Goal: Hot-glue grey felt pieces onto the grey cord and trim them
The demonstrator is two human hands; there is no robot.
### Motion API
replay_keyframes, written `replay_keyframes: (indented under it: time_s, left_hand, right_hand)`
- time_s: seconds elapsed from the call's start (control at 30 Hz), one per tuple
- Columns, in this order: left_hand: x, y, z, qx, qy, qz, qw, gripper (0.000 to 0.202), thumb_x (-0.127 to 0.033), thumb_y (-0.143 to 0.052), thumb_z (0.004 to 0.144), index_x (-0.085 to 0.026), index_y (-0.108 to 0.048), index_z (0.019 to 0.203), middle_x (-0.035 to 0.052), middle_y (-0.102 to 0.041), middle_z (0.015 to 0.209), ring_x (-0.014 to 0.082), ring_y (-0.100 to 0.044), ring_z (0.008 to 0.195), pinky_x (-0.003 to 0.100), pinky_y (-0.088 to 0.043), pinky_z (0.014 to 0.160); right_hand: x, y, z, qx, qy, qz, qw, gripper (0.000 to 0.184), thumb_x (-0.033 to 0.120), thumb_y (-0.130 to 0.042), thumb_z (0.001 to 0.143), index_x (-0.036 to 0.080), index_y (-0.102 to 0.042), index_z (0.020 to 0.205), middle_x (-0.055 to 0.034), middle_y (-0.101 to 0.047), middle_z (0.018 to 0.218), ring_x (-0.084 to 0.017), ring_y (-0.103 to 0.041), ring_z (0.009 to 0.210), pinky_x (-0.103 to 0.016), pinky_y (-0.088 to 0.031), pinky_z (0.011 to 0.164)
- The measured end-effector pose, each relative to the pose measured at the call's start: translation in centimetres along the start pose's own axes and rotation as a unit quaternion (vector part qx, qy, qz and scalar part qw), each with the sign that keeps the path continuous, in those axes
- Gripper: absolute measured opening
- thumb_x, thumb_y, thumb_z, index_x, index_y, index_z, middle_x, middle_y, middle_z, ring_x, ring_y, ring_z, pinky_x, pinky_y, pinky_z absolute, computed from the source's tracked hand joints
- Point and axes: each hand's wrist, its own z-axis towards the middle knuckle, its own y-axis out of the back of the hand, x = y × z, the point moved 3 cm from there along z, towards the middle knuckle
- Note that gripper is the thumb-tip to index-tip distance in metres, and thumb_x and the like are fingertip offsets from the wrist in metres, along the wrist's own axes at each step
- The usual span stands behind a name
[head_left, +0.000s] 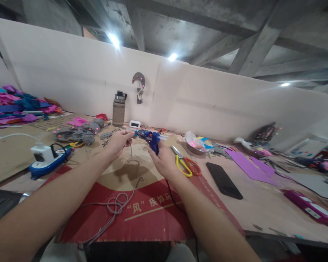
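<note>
Over red-and-tan cardboard [153, 229], the right hand [164, 158] grips a blue glue gun [153, 143], its nozzle right at the left hand [118, 144], whose fingertips pinch a thin grey cord [140, 178] trailing down onto the cardboard.

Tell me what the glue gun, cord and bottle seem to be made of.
Glue gun: probably plastic, with an evenly blue, molded-looking body. Cord: likely textile fiber, matte gray, lying in soft, loose loops. Bottle: smooth, tinted and see-through, so plastic or glass; I can't tell which.
</note>
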Motion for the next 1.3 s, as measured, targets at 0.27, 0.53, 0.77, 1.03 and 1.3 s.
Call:
replay_keyframes:
  time_s: [0.27, 0.53, 0.77, 1.03, 1.3]
  left_hand:
    - [-0.06, -0.15, -0.19, -0.007, 0.001, 0.016, 1.000, 0.022, -0.033, -0.070, 0.062, -0.012, -0.062, 0.062, 0.0003, -0.053, 0.053, 0.0056, -0.038, 0.042, 0.021, -0.019, 0.040]
    - [-0.21, -0.27, -0.32, 0.001, -0.004, 0.020, 1.000, 0.022, -0.033, -0.069, 0.063, -0.013, -0.061, 0.062, -0.0008, -0.050, 0.051, 0.0056, -0.037, 0.042, 0.021, -0.019, 0.040]
    - [-0.43, -0.34, -0.60, -0.012, -0.011, 0.018, 1.000, 0.021, -0.033, -0.069, 0.063, -0.013, -0.061, 0.062, -0.0014, -0.049, 0.050, 0.0059, -0.037, 0.042, 0.021, -0.019, 0.041]
    - [-0.39, -0.27, -0.51, -0.026, -0.023, 0.028, 0.999, 0.020, -0.033, -0.069, 0.064, -0.013, -0.063, 0.064, -0.0009, -0.050, 0.050, 0.0056, -0.038, 0.042, 0.021, -0.020, 0.040]
    - [-0.52, -0.23, -0.58, -0.032, -0.019, 0.015, 0.999, 0.022, -0.033, -0.070, 0.063, -0.013, -0.062, 0.065, -0.0014, -0.050, 0.050, 0.0054, -0.037, 0.041, 0.021, -0.021, 0.040]
  right_hand:
    - [-0.20, -0.06, -0.01, -0.005, -0.006, 0.016, 1.000, 0.034, 0.035, -0.043, 0.086, 0.016, -0.049, 0.114, -0.0089, -0.063, 0.090, -0.020, -0.057, 0.076, -0.031, -0.043, 0.069]
    - [-0.17, -0.02, 0.00, -0.009, -0.010, 0.033, 0.999, 0.035, 0.034, -0.042, 0.086, 0.017, -0.048, 0.117, -0.0100, -0.064, 0.096, -0.022, -0.059, 0.083, -0.032, -0.043, 0.072]
    - [0.15, 0.06, 0.00, -0.004, -0.020, 0.020, 1.000, 0.035, 0.033, -0.043, 0.085, 0.016, -0.050, 0.115, -0.0111, -0.064, 0.094, -0.022, -0.059, 0.081, -0.033, -0.043, 0.071]
    - [0.21, -0.02, -0.03, -0.003, -0.026, -0.010, 1.000, 0.032, 0.033, -0.044, 0.085, 0.015, -0.051, 0.111, -0.0101, -0.063, 0.086, -0.022, -0.058, 0.079, -0.031, -0.042, 0.070]
    - [0.41, 0.15, -0.02, 0.007, -0.033, 0.005, 0.999, 0.035, 0.033, -0.045, 0.084, 0.014, -0.050, 0.112, -0.0093, -0.063, 0.084, -0.021, -0.057, 0.073, -0.031, -0.042, 0.066]
